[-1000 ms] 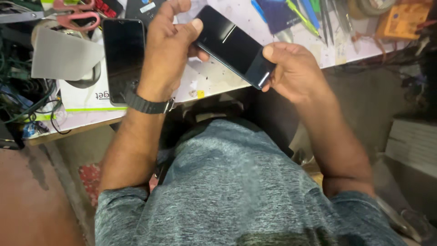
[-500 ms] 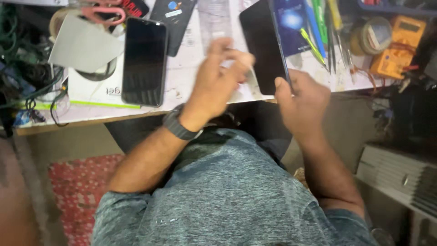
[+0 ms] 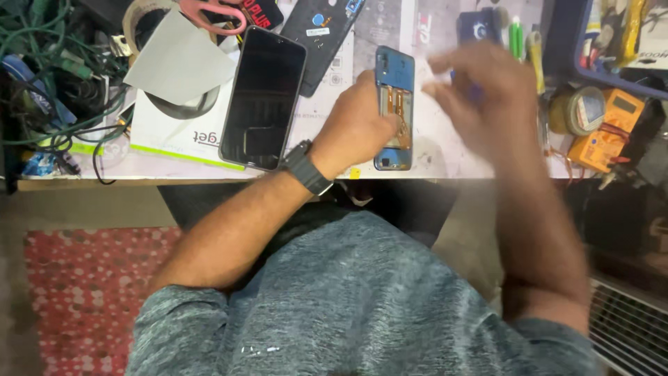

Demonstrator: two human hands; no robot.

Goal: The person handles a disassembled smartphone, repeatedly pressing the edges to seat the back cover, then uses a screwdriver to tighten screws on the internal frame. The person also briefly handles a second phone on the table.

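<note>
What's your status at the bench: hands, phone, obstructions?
Left hand pins opened phone flat on the bench. Right hand blurred above, grip unclear. Black phone lies apart to the left. Nothing blocking.

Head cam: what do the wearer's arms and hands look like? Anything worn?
Both arms are bare from above the elbow down. The left hand has a dark wristwatch with a broad black strap on its wrist. The right hand is motion-blurred; no watch or ring can be made out. Short sleeves of a mottled grey-blue t-shirt cover the upper arms. No gloves.
</note>
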